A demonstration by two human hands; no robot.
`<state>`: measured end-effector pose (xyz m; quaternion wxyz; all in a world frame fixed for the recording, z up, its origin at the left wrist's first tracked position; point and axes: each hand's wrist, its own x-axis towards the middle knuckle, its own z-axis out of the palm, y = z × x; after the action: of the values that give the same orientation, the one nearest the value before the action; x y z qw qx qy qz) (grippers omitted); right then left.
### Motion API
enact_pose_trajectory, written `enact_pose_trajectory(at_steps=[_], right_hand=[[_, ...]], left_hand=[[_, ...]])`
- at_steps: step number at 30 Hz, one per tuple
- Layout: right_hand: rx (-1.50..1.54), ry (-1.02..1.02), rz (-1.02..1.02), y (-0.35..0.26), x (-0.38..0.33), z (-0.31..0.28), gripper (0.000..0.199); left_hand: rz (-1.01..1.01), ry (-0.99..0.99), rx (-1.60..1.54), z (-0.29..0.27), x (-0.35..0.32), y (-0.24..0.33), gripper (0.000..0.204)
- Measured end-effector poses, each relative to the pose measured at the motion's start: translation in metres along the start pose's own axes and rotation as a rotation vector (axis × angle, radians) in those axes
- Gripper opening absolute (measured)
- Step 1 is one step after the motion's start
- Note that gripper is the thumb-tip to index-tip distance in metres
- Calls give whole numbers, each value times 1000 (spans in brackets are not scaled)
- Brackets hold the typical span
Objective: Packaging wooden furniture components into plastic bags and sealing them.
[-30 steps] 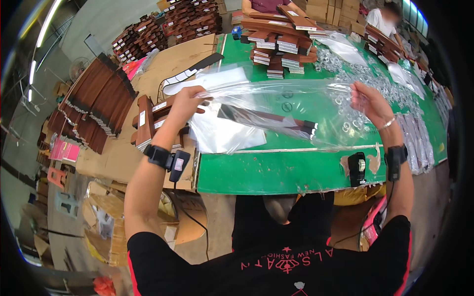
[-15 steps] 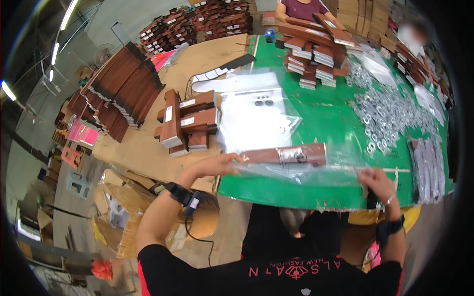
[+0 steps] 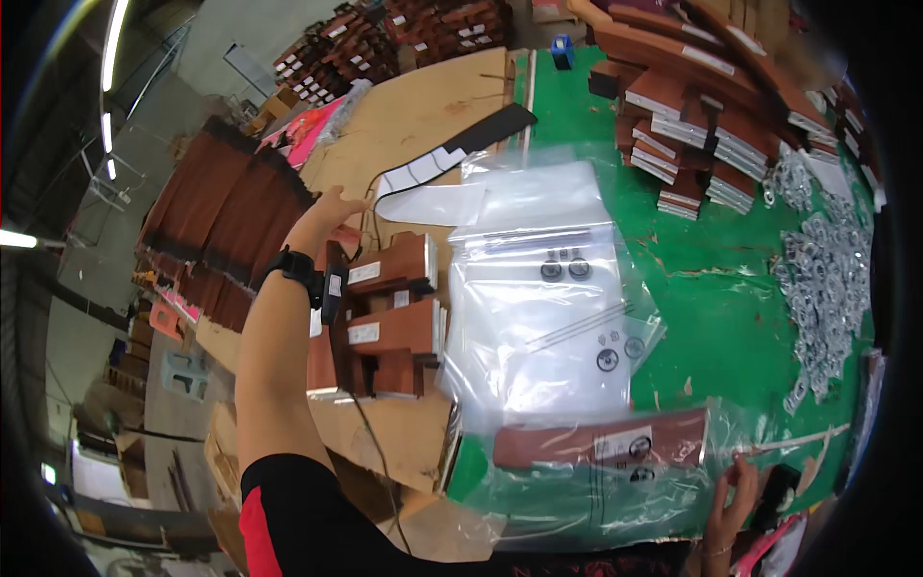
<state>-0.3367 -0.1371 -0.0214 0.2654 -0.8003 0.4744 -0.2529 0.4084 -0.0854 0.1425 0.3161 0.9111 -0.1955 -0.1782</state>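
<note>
My left hand is stretched out to the far left with its fingers extended and nothing visible in them. It is beside the long row of brown boards and above a small stack of brown wooden pieces with white labels. At the near edge of the table, a clear plastic bag lies flat with a brown wooden piece inside. My right hand is at the bag's right end, its fingers curled onto the plastic edge.
A pile of clear printed bags covers the middle of the green table. A black-and-white strip lies beyond them. Stacked brown pieces stand at the far right, near a heap of small metal parts. A cable hangs from my left wrist.
My left hand has let go of the bag's left end and moved up and left over the stacks. The bag now lies flatter on the table. The view has shifted too.
</note>
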Motion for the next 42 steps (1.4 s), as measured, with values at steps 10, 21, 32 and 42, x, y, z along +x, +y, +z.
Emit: enact_pose_trajectory(at_steps=[10, 21, 32, 42], right_hand=[[-132, -329, 226, 8, -9, -6, 24], [-75, -524, 520, 10, -5, -18, 35], [-165, -337, 278, 9, 2, -8, 23], [-130, -562, 550, 15, -9, -20, 52]], left_hand=[[-395, -133, 152, 24, 127, -47, 84], [-134, -25, -302, -26, 165, 11, 15], [214, 343, -673, -87, 234, 88, 13], [363, 826, -937, -111, 300, 68, 18]])
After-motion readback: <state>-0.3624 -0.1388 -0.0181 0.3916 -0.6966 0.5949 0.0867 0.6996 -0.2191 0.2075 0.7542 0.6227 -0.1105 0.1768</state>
